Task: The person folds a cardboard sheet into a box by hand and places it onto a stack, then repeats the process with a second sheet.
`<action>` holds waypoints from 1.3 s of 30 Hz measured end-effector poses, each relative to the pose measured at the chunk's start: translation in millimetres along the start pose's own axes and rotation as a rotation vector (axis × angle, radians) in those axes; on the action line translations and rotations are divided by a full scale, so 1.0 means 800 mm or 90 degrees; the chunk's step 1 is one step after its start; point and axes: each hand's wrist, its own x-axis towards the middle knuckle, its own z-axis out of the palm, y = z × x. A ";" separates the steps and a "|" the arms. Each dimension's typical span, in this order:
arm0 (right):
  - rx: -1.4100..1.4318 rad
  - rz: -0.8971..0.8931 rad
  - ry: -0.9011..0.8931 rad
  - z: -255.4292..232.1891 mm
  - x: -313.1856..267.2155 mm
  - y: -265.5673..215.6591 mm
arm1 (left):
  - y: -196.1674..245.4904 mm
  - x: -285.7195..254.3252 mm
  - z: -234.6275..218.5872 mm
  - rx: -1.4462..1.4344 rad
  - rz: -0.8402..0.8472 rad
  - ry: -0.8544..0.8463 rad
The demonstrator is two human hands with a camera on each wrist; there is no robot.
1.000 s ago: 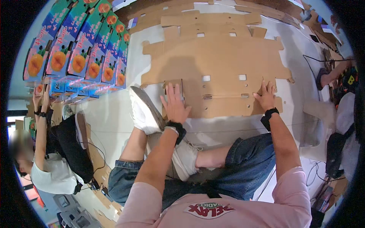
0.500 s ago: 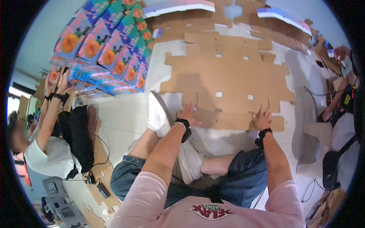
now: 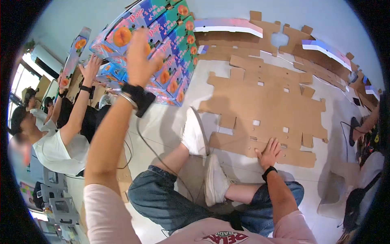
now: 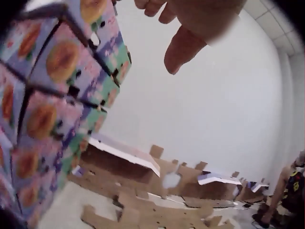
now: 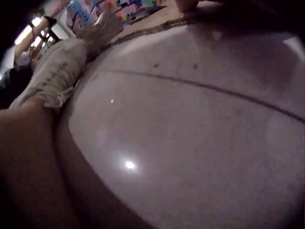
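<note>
**Big flat cardboard, one hand on it**

So the cardboard (image 3: 264,99) lies flat from the centre to the right of the frame. Right hand (image 3: 269,154) rests on its near edge, fingers a bit spread. Left hand (image 3: 142,63) is up at upper left in front of the boxes (image 3: 122,37), thumb wide of the fingers, nothing visible in it.

I'd guess the sheet's light and stiffish, but floppy at the creases and easy to tear at the tabs, so grab both outer edges. Boxes are stacked upper left; can't tell what's inside.
</note>
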 end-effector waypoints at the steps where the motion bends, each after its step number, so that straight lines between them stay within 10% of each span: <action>1: 0.025 0.015 -0.058 -0.013 0.000 -0.003 | -0.022 0.024 -0.015 0.081 0.037 0.043; 8: 0.069 0.042 -0.169 -0.030 0.004 -0.006 | -0.173 0.136 -0.070 0.367 -0.111 -0.039; 10: 0.068 0.054 -0.176 -0.029 0.003 -0.002 | -0.224 0.146 -0.063 -0.033 -0.383 -0.268; 14: 0.043 0.054 -0.168 -0.036 0.002 -0.010 | -0.205 0.160 -0.071 -0.191 -0.534 -0.372; 19: 0.049 0.062 -0.164 -0.037 0.003 -0.008 | -0.245 0.166 -0.057 -0.202 -0.476 -0.431; 24: 0.072 0.049 -0.155 -0.035 0.001 -0.006 | -0.221 0.137 -0.063 -0.068 -0.415 -0.195; 32: 0.074 0.067 -0.175 -0.037 0.003 -0.004 | -0.075 0.048 -0.115 0.096 -0.105 0.057; 39: 0.070 0.031 -0.298 -0.067 0.011 0.008 | 0.204 -0.091 -0.167 -0.212 -0.234 -0.100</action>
